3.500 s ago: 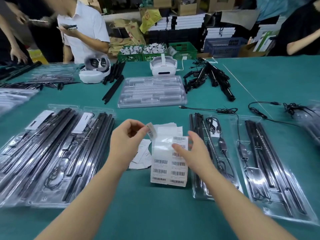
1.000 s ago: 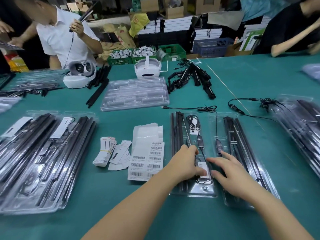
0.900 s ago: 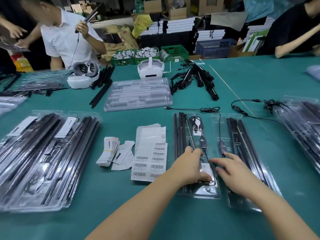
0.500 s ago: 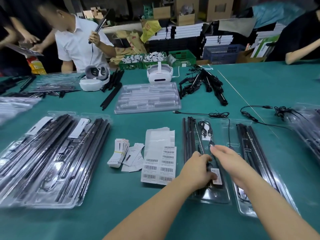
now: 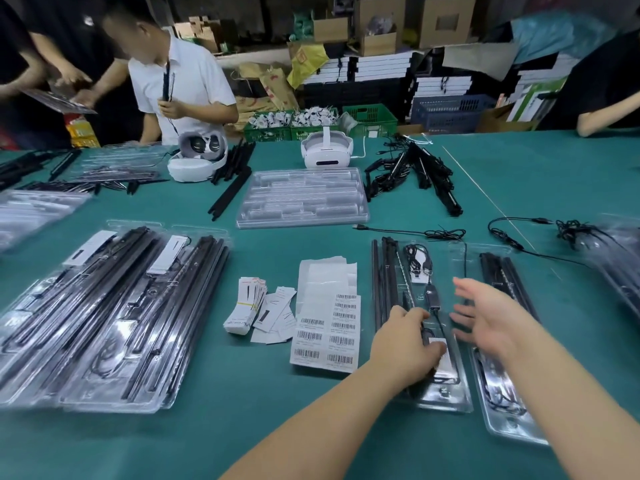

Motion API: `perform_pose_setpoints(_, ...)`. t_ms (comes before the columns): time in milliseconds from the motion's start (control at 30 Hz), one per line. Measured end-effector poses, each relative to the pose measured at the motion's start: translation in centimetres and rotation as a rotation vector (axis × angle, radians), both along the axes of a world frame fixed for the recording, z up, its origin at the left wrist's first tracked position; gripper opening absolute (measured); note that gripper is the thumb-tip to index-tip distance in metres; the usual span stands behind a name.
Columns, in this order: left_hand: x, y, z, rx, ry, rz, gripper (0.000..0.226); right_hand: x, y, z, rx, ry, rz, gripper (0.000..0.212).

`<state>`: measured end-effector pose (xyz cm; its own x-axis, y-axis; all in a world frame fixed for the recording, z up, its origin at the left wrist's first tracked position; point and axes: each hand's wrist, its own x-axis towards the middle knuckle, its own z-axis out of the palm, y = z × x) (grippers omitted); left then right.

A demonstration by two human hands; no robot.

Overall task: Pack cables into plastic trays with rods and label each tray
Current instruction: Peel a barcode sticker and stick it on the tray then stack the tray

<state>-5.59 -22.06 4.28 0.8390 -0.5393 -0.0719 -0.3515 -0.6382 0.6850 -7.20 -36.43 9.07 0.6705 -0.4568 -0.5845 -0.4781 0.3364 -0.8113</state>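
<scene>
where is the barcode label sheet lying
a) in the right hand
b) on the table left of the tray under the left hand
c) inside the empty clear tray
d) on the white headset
b: the barcode label sheet lies flat on the table, just left of the tray that the left hand rests on.

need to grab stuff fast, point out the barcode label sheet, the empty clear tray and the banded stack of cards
barcode label sheet (image 5: pixel 327 336), head view, middle of the printed labels
empty clear tray (image 5: pixel 302 198), head view, centre of its moulded slots
banded stack of cards (image 5: pixel 246 304), head view, top card
</scene>
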Motion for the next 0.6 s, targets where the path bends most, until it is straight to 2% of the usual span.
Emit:
perform_pose_setpoints(100, 0.2, 0.7, 0.5, -0.138, 0.066, 0.086, 0.060, -0.2, -0.5, 0.3, 0.090, -0.029, -0.043, 0.046)
perform_pose_setpoints(200, 0.9, 1.3, 1.8, -0.203, 0.164, 0.121, 0.069, -0.4, -0.5, 0.9, 0.174, -0.058, 0.049, 0.040)
perform_pose_setpoints(367, 1.9, 1.7, 4.6, -0.081, 0.197, 0.113, 0.096, 0.0, 0.9, 1.9, 0.235, -0.130, 0.051, 0.032)
perform_pose_setpoints(467, 2.2, 2.1, 6.2, -0.005, 0.220, 0.094, 0.103, 0.4, 2.2, 2.7, 0.272, -0.186, 0.086, 0.026)
perform_pose_setpoints(533, 2.7, 2.5, 7.2, 0.025, 0.248, 0.080, 0.089, 0.5, 2.9, 3.1, 0.255, -0.228, 0.138, 0.027)
perform_pose_setpoints(600, 3.2, 3.0, 8.0, 0.010, 0.272, 0.072, 0.058, 0.4, 3.5, 3.4, 0.249, -0.294, 0.190, 0.029)
